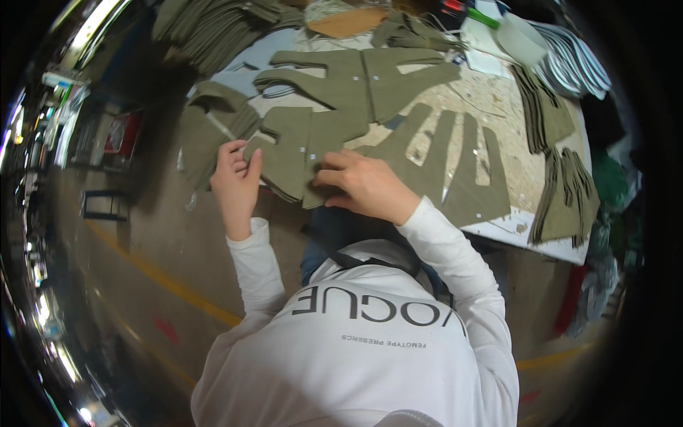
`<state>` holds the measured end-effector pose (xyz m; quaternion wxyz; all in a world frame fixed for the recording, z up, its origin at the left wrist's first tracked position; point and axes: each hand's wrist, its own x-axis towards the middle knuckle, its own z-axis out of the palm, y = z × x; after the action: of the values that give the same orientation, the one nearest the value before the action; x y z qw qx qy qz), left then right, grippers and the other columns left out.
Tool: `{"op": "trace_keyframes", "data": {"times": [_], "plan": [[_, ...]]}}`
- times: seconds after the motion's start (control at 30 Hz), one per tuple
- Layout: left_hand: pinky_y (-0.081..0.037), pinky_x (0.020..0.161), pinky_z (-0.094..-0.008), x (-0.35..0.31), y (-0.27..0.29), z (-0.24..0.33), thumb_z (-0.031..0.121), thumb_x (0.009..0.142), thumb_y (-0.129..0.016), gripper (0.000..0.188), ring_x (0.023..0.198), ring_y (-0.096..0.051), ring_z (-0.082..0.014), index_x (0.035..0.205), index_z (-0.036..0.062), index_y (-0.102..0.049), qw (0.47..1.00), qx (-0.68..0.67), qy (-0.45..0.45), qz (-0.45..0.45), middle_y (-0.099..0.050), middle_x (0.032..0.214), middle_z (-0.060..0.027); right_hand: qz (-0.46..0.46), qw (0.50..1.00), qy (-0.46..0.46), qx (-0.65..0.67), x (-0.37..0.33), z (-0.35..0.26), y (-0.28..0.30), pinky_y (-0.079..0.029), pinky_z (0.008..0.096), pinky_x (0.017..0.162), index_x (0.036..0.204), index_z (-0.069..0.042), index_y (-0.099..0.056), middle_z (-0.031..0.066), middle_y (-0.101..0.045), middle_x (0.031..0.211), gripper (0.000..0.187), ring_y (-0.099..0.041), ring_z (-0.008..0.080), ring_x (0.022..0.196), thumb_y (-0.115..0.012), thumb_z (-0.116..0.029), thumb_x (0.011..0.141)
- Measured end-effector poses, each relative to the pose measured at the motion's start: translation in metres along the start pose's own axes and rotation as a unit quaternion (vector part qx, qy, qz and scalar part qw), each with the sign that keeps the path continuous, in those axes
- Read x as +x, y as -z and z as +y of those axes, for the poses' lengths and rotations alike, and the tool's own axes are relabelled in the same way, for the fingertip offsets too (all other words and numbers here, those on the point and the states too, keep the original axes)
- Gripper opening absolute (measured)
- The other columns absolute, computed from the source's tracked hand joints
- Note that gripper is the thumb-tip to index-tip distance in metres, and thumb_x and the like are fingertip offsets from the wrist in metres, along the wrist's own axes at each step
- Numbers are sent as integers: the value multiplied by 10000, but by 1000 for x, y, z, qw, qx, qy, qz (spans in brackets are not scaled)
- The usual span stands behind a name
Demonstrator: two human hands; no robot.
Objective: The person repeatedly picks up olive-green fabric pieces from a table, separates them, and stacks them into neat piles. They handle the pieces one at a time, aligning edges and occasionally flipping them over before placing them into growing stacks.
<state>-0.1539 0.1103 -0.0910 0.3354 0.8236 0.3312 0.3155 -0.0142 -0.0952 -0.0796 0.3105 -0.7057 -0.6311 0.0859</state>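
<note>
Olive-green cut fabric pieces, some with finger-like strips, lie on the table in front of me. My left hand [238,176] pinches the left edge of a layered fabric piece [283,156] between thumb and fingers. That piece hangs slightly over the near table edge. With fingers bent, my right hand [366,186] grips the neighbouring fabric piece [329,139] near its lower end; the thumb's contact is partly hidden. Just right of that hand spreads a fingered fabric piece [445,160]. Farther back lies a pair of matching fabric pieces [356,82], side by side.
Stacked olive pieces [213,28] fill the far left, and a folded bundle [220,117] hangs over the left edge. At right lie more fabric stacks [565,199], a pile of pale curved sheets [573,60] and a translucent roll [521,39]. A dark stool [105,205] stands on the floor.
</note>
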Motion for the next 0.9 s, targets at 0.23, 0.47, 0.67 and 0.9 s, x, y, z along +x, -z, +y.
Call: {"op": "trace_keyframes", "data": {"times": [0.23,0.47,0.67,0.9], "plan": [[-386,574,-161,3,1,1,41,891,-687,530,624,-455,-28,1379,72,-483,989,-128,31,-71,-554,756,-6,11,1000,16,-22,3,5,-3,-555,383,747,1016,-131,-686,39,-606,1060,365,-616,260,1002,-803,-205,678],[-370,545,-176,-3,-5,9,52,919,-650,563,567,-431,-17,1441,82,-440,973,-178,87,-117,-604,764,18,-3,999,-31,-44,6,-8,-13,-561,415,661,1025,-117,-651,36,-581,1020,407,-608,252,987,-793,-215,657],[-428,659,-180,-1,-12,10,28,923,-621,483,852,-562,-58,1391,56,-509,966,-190,2,-174,-599,1312,-95,41,999,-19,26,5,2,-16,-544,413,668,990,-85,-631,51,-580,950,283,-613,267,905,-720,-211,753],[-469,921,-247,4,15,22,21,927,-573,351,1086,-604,-140,1269,-58,-578,953,-286,37,-90,-618,1271,-114,260,960,11,107,-5,-23,38,-504,381,621,886,-48,-649,87,-579,846,91,-625,276,757,-645,-136,864]]}}
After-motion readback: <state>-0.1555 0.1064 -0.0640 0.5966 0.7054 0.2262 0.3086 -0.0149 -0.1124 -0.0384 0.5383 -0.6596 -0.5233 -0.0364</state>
